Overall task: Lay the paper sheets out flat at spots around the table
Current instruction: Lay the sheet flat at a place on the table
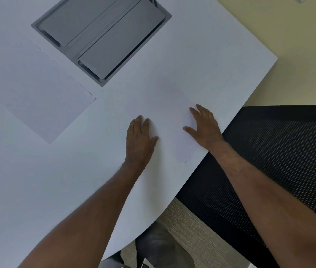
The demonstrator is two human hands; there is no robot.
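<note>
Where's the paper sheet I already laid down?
In the head view, the sheet lies flat on the table, left of your left hand, beside the grey cable hatch.

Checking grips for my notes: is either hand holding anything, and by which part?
Nothing is gripped. The left hand and right hand lie flat, palms down, pressing a paper sheet onto the table, near its side edges.

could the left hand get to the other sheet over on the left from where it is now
Probably yes. The left hand lies flat on the near sheet, and only bare table separates it from the other sheet; nothing stands between.
</note>
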